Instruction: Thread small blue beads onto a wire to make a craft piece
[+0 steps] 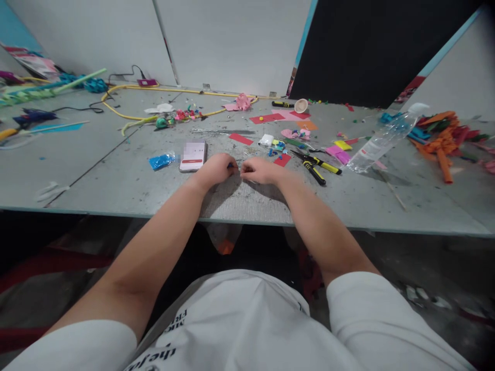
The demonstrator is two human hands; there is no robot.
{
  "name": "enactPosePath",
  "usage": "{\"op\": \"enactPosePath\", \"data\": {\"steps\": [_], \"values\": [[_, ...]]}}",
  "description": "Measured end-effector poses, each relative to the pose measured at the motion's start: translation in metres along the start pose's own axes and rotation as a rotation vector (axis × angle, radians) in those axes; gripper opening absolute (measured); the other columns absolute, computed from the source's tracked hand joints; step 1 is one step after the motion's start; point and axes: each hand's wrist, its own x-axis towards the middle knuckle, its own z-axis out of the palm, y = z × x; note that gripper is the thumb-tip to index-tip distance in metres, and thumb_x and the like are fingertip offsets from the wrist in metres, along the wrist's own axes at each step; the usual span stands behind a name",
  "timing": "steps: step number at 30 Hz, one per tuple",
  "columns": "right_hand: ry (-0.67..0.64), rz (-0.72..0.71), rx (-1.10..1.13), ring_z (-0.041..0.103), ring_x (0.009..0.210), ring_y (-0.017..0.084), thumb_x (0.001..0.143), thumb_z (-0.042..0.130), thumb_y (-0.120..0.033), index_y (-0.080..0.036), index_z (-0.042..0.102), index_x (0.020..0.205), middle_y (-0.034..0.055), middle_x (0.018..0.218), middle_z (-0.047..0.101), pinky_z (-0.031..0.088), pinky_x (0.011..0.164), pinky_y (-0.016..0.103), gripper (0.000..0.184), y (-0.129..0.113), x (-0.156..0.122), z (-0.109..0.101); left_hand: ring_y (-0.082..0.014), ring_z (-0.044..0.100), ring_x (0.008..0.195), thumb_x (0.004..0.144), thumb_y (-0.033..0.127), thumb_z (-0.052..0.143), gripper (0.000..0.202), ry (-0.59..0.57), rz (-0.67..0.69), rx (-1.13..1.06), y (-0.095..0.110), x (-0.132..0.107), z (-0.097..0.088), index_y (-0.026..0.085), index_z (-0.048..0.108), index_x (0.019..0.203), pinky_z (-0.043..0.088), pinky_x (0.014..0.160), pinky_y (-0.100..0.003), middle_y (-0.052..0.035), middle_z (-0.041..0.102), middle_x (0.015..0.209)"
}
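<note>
Close together over the front middle of the table (228,206), my two hands have their fingers curled in. My left hand (219,169) is closed; a small dark blue bit shows at its fingertips, too small to name. Across a narrow gap, my right hand (260,170) is closed in a pinch, and what it holds, if anything, is too small to make out. A phone (194,155) lies left of my left hand, with a blue packet (161,161) beside it. Right of my right hand lie black-and-yellow pliers (315,166) and a red paper piece (282,160).
A clear spray bottle (381,141) stands tilted at right, near orange crepe paper (444,139). Behind my hands are red paper strips (266,119), a pink paper flower (243,102) and a yellow cord (154,89). A glue gun (34,116) lies far left.
</note>
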Motion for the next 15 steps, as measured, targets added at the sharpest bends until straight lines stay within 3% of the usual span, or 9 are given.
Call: {"op": "enactPosePath", "data": {"steps": [3,6,10,15], "values": [[0.236,0.024,0.115,0.064,0.077,0.018,0.092,0.071,-0.016,-0.017,0.07,0.083,0.0059,0.083,0.075,0.046,0.073,0.031,0.009,0.007,0.004,0.0,-0.0236,0.065,0.085,0.093,0.024,0.064,0.018,0.138,-0.075,-0.13,0.0,0.002,0.0,0.014,0.079,0.097,0.047,0.082,-0.034,-0.0111,0.077,0.092],[0.399,0.04,0.281,0.067,0.077,0.019,0.087,0.075,-0.016,-0.018,0.07,0.079,0.0057,0.08,0.075,0.05,0.075,0.032,0.01,0.012,0.008,0.001,-0.0193,0.057,0.075,0.093,0.026,0.066,0.013,0.198,-0.156,-0.239,0.002,0.002,-0.002,0.016,0.072,0.086,0.042,0.074,-0.032,-0.0046,0.069,0.077],[0.468,0.034,0.467,0.067,0.072,0.018,0.079,0.084,-0.019,-0.019,0.068,0.075,0.0035,0.074,0.074,0.053,0.073,0.034,0.016,0.016,0.013,0.003,-0.0157,0.052,0.067,0.096,0.027,0.065,0.019,0.131,-0.174,-0.464,0.009,0.0,-0.002,0.017,0.066,0.08,0.038,0.068,-0.031,-0.0006,0.061,0.07],[0.46,-0.047,0.64,0.067,0.072,0.017,0.068,0.094,-0.034,-0.02,0.068,0.073,0.0022,0.073,0.073,0.055,0.072,0.033,0.03,0.023,0.016,0.004,-0.0127,0.052,0.063,0.097,0.026,0.068,0.022,0.057,-0.193,-0.796,0.016,-0.001,-0.002,0.016,0.066,0.077,0.04,0.064,-0.028,-0.001,0.062,0.069]]}}
